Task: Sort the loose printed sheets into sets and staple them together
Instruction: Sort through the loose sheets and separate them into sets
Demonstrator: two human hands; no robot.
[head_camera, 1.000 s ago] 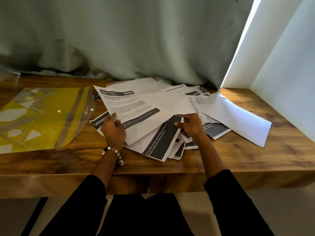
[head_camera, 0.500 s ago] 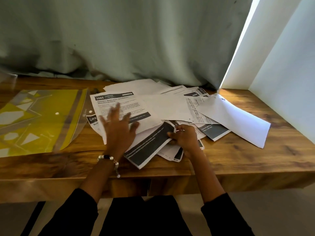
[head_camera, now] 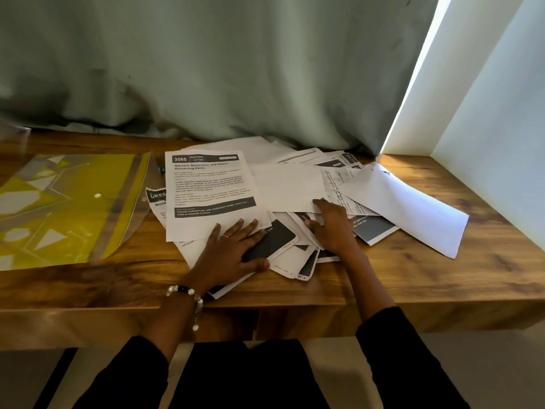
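A loose pile of printed sheets (head_camera: 295,187) is spread on the wooden surface (head_camera: 413,276), white pages with black header bands, overlapping at many angles. The top sheet (head_camera: 211,190), marked "3565", is pressed flat by the left hand (head_camera: 236,252) at its 6 o'clock edge, the grip open, fingers straight. At 3 o'clock, the right hand (head_camera: 331,225) lies among the sheets; its grip cannot be told.
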